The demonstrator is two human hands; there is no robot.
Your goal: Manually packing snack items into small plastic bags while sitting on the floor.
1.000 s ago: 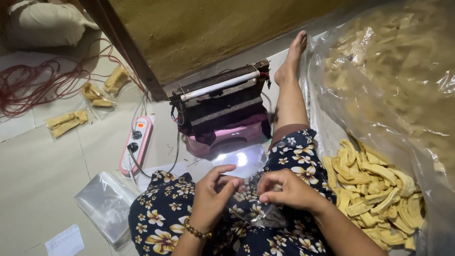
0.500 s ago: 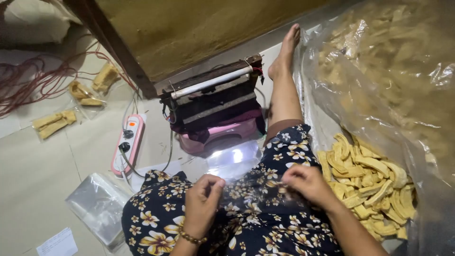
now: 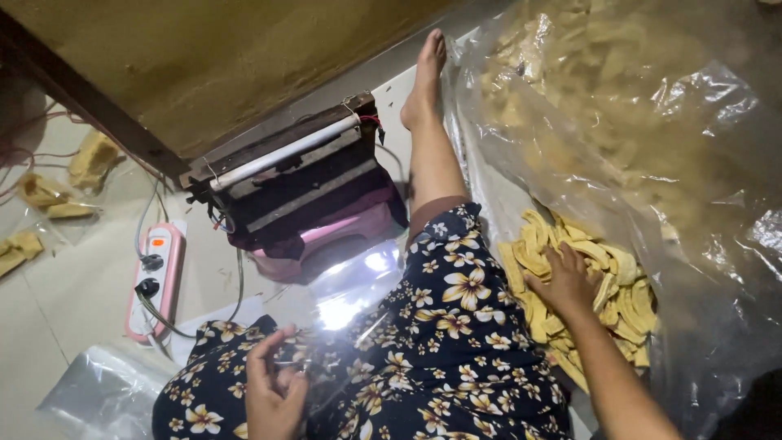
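Observation:
I sit on the floor in dark flowered clothing, one bare leg stretched forward. My left hand (image 3: pixel 273 391) rests on my lap and pinches the mouth of a small clear plastic bag (image 3: pixel 346 310) that gleams across my thigh. My right hand (image 3: pixel 562 281) reaches right and lies palm down on a heap of yellow fried chips (image 3: pixel 603 301), fingers curled into them. The chips spill from a big clear plastic sack (image 3: pixel 635 122) beside my leg.
A black and pink heat sealer (image 3: pixel 301 191) stands in front of my knees. A pink power strip (image 3: pixel 155 281) with plugs lies to its left. Filled chip packets (image 3: pixel 57 191) lie at far left. Empty clear bags (image 3: pixel 106 391) sit bottom left.
My right hand left the small bag on my lap and moved right onto the chip heap. The left hand stayed on the bag. The camera shifted closer and rightward.

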